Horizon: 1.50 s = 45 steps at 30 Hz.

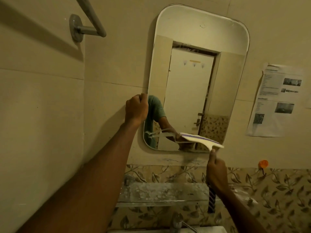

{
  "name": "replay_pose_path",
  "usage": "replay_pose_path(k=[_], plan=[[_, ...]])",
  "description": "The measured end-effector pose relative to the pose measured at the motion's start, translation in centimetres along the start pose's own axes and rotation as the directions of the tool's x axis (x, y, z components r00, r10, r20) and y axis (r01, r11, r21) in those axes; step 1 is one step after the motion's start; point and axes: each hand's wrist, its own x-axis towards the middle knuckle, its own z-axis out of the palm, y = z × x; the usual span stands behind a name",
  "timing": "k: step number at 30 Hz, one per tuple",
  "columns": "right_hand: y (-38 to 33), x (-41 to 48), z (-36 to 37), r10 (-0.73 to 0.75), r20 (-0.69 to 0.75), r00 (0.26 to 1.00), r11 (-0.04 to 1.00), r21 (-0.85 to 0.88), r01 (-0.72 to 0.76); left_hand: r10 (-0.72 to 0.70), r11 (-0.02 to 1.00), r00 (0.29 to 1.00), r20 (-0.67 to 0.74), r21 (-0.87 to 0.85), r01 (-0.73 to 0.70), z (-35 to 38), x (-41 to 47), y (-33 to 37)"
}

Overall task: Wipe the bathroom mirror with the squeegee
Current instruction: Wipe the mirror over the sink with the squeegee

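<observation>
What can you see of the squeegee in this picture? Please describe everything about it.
The squeegee has a wide, cream-coloured plastic head with a purple strip along its blade edge. The head lies tilted against the lower right part of the mirror, near the bottom rim, and its reflection shows in the glass. The right hand grips the handle below the head; a dark striped end sticks out under the hand.

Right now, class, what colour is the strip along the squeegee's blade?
Purple, on a cream squeegee head; the head view shows it best.

Cream squeegee [202, 140], purple strip; leaf-patterned tiles [277, 190]
</observation>
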Motion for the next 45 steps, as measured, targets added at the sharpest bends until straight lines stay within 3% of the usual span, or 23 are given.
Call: replay_pose_path(k=[4, 8, 15, 18, 20, 23, 31, 35, 40, 45], plan=[[-2.2, 2.0, -2.4, 0.005, 0.036, 0.999, 0.999, 0.037, -0.007, -0.011, 0.999, 0.999, 0.034, -0.043, 0.013, -0.4, 0.2, 0.1], [-4.2, 6.2, -4.4, 0.088, -0.076, 0.993, 0.987, 0.143, -0.076, -0.018, 0.999, 0.999, 0.035, -0.045, 0.019, -0.4, 0.1, 0.2], [-0.7, -0.1, -0.5, 0.236, -0.003, 0.972, 0.963, 0.132, -0.233, -0.011, 1.000, 0.999, 0.033, -0.023, 0.012, -0.4, 0.1, 0.3], [-4.1, 2.2, -3.2, 0.136, 0.038, 0.990, 0.984, 0.115, -0.139, -0.016, 0.999, 1.000, 0.024, -0.046, 0.017, -0.5, 0.1, 0.2], [-7.5, 5.9, -5.5, 0.035, 0.005, 0.999, 0.993, 0.116, -0.036, -0.007, 0.999, 1.000, 0.016, -0.048, 0.008, -0.5, 0.0, 0.1], [-10.8, 10.4, -7.2, 0.001, -0.055, 0.998, 0.991, 0.133, 0.006, -0.012, 0.998, 1.000, 0.013, -0.059, 0.013, -0.4, 0.0, 0.1], [-1.7, 1.8, -1.6, 0.101, 0.035, 0.994, 0.995, 0.016, -0.101, -0.033, 0.999, 0.999, 0.018, -0.038, 0.034, -0.5, -0.3, 0.6], [-6.0, 5.1, -4.9, -0.013, 0.077, 0.997, 1.000, -0.003, 0.013, -0.052, 0.996, 0.998, 0.045, -0.064, 0.055, -0.7, -0.2, 0.4], [-13.9, 12.4, -8.3, -0.127, -0.046, 0.991, 0.991, 0.038, 0.128, -0.066, 0.993, 0.996, 0.058, -0.096, 0.072, -0.8, -0.2, 0.3], [-7.8, 7.7, -5.5, -0.095, 0.065, 0.993, 0.994, 0.065, 0.091, -0.068, 0.996, 0.997, 0.039, -0.058, 0.070, -0.9, -0.5, 1.1]])
